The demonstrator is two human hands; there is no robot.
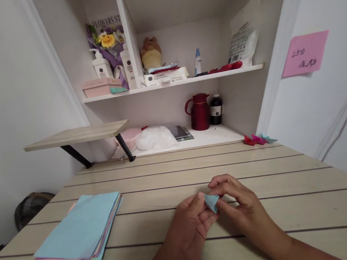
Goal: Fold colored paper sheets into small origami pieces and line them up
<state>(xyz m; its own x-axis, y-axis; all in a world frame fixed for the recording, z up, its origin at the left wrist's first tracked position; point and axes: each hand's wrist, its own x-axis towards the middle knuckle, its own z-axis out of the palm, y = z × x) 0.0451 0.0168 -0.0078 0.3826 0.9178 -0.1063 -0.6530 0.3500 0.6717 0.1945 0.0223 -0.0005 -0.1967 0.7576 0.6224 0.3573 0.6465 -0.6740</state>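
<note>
A small piece of folded light-blue paper (212,202) is held between my two hands, just above the wooden table (159,227). My left hand (193,217) pinches its left side, thumb on top and fingers curled beneath. On the other side, the thumb and fingers of my right hand (236,198) close on the paper's right edge. Parts of the paper are hidden by my fingers. To the left lies a stack of coloured paper (78,228) with a light-blue sheet on top. Several small folded paper boats (258,139) sit at the far right edge.
A raised wooden stand (76,134) on black legs is at the back left. Behind the table, the white shelf holds a red jug (200,112), a dark bottle (216,110) and a white plastic bag (155,138). A pink note (305,53) is on the right wall.
</note>
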